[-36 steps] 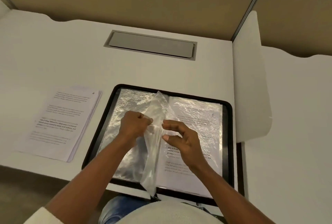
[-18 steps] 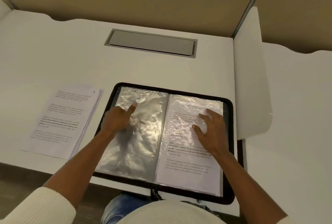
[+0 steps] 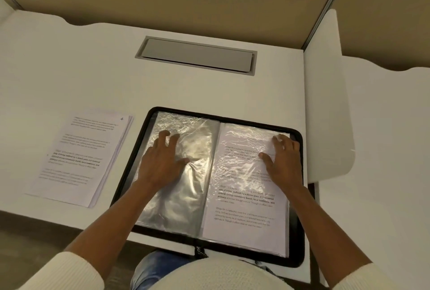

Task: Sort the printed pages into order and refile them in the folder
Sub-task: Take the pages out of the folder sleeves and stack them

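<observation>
A black zip folder [image 3: 299,238] lies open at the desk's front edge, its clear plastic sleeves spread flat. The left sleeve [image 3: 176,201] looks empty and shiny. The right sleeve holds a printed page [image 3: 244,210]. My left hand [image 3: 160,161] rests flat on the left sleeve, fingers apart. My right hand [image 3: 283,161] lies flat on the upper right part of the printed page, fingers spread, covering its top corner. A stack of loose printed pages [image 3: 79,159] sits left of the folder, the top sheet marked 4.
The white desk [image 3: 93,68] has a grey cable hatch [image 3: 197,55] behind the folder. A white divider panel [image 3: 325,103] stands close along the folder's right side. Tan partition walls close the back. The folder's front edge overhangs the desk above my lap.
A sleeve that both hands held upright at the spine has been laid down to the left. Both hands then spread outward and now press flat on the two sides.
</observation>
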Action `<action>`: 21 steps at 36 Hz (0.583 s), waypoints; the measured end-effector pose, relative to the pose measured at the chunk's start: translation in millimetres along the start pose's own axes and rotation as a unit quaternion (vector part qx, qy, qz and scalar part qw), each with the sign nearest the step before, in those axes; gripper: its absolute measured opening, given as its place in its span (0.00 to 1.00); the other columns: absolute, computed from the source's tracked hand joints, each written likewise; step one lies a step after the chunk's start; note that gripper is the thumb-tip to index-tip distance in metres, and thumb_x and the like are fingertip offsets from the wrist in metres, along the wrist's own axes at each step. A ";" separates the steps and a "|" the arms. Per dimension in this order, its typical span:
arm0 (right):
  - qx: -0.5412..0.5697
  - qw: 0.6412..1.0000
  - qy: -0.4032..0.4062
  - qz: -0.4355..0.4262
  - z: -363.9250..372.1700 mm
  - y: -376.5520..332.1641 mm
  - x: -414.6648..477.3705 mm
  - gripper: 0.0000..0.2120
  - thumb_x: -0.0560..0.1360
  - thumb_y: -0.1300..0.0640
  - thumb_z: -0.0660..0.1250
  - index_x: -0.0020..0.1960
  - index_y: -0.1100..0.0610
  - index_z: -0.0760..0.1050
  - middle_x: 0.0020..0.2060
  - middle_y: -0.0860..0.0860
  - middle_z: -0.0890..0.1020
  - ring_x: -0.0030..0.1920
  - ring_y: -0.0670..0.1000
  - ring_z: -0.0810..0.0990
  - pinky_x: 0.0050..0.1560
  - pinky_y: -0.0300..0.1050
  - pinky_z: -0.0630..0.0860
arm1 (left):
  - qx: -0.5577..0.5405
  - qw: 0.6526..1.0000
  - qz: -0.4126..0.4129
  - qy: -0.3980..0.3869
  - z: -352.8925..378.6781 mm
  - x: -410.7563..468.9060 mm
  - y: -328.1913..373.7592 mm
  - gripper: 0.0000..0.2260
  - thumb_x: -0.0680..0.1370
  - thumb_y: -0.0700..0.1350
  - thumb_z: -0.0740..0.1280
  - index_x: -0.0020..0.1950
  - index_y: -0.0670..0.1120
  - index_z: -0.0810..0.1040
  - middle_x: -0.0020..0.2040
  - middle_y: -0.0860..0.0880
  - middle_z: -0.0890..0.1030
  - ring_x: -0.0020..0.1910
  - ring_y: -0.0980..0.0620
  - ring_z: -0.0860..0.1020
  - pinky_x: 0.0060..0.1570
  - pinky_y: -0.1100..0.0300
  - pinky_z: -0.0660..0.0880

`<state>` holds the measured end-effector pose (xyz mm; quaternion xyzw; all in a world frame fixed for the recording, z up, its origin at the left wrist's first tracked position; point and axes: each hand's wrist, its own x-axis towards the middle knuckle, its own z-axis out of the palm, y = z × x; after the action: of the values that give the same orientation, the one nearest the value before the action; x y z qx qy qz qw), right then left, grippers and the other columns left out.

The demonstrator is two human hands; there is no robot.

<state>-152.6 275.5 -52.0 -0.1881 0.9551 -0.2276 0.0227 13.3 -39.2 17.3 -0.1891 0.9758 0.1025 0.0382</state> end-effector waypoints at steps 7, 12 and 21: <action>0.007 1.000 0.009 -0.005 -0.7 -0.7 1.3 0.30 0.76 0.48 0.77 0.72 0.61 0.76 0.70 0.59 0.74 0.70 0.61 0.68 0.65 0.62 0.75 | -0.004 0.993 0.029 0.117 19.2 2.0 -17.1 0.07 0.78 0.45 0.76 0.52 0.43 0.84 0.65 0.43 0.77 0.64 0.40 0.75 0.57 0.43 0.75; 0.009 1.000 0.011 -0.003 0.7 0.9 2.6 0.29 0.76 0.47 0.77 0.71 0.60 0.76 0.70 0.59 0.74 0.70 0.61 0.68 0.65 0.64 0.75 | 0.018 0.993 0.033 0.116 24.5 9.9 -23.2 0.26 0.81 0.68 0.62 0.52 0.45 0.84 0.64 0.45 0.78 0.66 0.41 0.72 0.60 0.42 0.71; 0.008 1.000 0.016 0.002 1.3 1.2 1.9 0.29 0.76 0.46 0.76 0.71 0.59 0.76 0.70 0.58 0.73 0.70 0.60 0.68 0.66 0.63 0.74 | 0.089 0.993 0.024 0.073 33.4 4.1 -2.3 0.33 0.77 0.75 0.62 0.56 0.46 0.83 0.63 0.46 0.78 0.67 0.42 0.72 0.67 0.43 0.65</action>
<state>-154.6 275.2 -53.6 -0.1824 0.9540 -0.2377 0.0097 11.6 -35.6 -16.2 -0.1682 0.9856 0.0025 -0.0190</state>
